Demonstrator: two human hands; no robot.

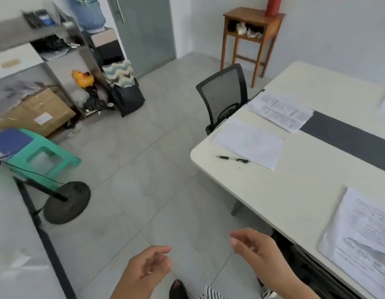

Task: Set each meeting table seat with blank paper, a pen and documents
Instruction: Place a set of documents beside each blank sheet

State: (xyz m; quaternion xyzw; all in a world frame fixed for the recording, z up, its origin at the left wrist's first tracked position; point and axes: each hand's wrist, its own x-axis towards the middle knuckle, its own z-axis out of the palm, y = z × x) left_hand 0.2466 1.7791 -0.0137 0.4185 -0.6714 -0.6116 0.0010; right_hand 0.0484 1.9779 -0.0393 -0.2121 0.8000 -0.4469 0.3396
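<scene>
The cream meeting table (295,186) fills the right side, with a dark strip along its middle. Near its left corner lie a blank sheet (249,142) and a black pen (232,158) just left of it. A printed document (280,111) lies farther back by the black mesh chair (224,93). Another printed document (364,238) lies at the near right. My left hand (148,266) and my right hand (254,247) hover over the floor, off the table's near edge, fingers loosely curled and holding nothing.
A green plastic stool (42,160) with blue folders stands at the left, beside a black fan base (67,201). A metal shelf (47,29) with a cardboard box (36,111), bags and a water bottle lines the far left. A wooden side table (252,29) stands against the back wall.
</scene>
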